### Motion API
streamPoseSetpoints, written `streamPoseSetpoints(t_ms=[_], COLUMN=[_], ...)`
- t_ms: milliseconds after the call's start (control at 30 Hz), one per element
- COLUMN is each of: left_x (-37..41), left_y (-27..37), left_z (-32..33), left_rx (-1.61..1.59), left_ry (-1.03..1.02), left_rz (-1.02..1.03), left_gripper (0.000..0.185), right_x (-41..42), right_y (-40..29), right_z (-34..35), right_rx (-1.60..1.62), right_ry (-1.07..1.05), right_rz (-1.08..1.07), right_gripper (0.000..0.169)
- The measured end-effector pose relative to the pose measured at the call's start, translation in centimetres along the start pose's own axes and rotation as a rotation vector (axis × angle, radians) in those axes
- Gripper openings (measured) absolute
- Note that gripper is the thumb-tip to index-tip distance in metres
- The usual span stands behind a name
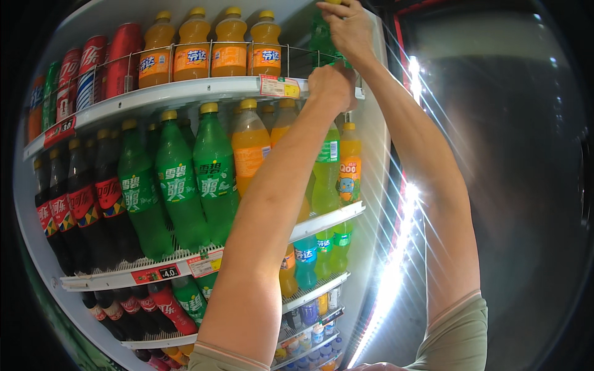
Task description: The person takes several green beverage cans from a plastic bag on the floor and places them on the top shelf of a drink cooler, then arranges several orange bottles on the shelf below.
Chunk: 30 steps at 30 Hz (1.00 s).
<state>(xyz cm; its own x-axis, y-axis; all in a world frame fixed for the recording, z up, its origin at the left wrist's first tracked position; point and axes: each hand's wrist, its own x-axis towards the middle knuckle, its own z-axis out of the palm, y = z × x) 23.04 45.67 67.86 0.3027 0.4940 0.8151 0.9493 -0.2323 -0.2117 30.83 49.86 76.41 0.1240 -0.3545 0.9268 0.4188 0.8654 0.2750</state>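
Observation:
At the top right end of the upper shelf, my right hand (350,35) grips a green plastic bottle (321,39) near its yellow cap. The top of that bottle reaches the picture's upper edge. Just below, my left hand (332,86) is curled at the front of the shelf, close to the lower part of the green bottle. Its fingers are turned away, so what they hold cannot be made out. A wire guard rail (287,60) runs along this shelf. Left of my hands, several orange Fanta bottles (230,46) stand upright behind the rail.
Soda cans (123,60) fill the upper shelf's left end. Below stand cola bottles (83,195), large Sprite bottles (176,185) and a Qoo bottle (349,169). Price tags (279,86) hang on the white shelf edges. A bright light strip (390,278) and dark door glass (524,185) lie right.

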Motion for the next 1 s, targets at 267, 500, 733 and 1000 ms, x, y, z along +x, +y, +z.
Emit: streamPoseSetpoints(t_ms=[267,500,733,1000], left_x=[0.5,1.2,1.1,0.9], left_y=[0.5,1.3,1.3,0.9], left_z=[0.3,-0.1,-0.1,-0.1], left_rx=[0.093,0.203,0.207,0.243], left_ry=[-0.085,-0.201,-0.212,-0.208], left_rz=[-0.012,-0.064,-0.054,-0.033], left_gripper=[0.068,0.068,0.058,0.057], right_x=[2.0,1.8,1.1,-1.5], right_y=[0.4,4.2,4.8,6.2], right_z=[-5.4,-4.1,-4.2,-2.8], right_rx=[-0.155,-0.205,-0.149,-0.175], right_ry=[0.061,-0.003,-0.020,-0.131], right_rz=[0.005,-0.007,0.006,0.086], right_gripper=[0.022,0.024,0.022,0.023])
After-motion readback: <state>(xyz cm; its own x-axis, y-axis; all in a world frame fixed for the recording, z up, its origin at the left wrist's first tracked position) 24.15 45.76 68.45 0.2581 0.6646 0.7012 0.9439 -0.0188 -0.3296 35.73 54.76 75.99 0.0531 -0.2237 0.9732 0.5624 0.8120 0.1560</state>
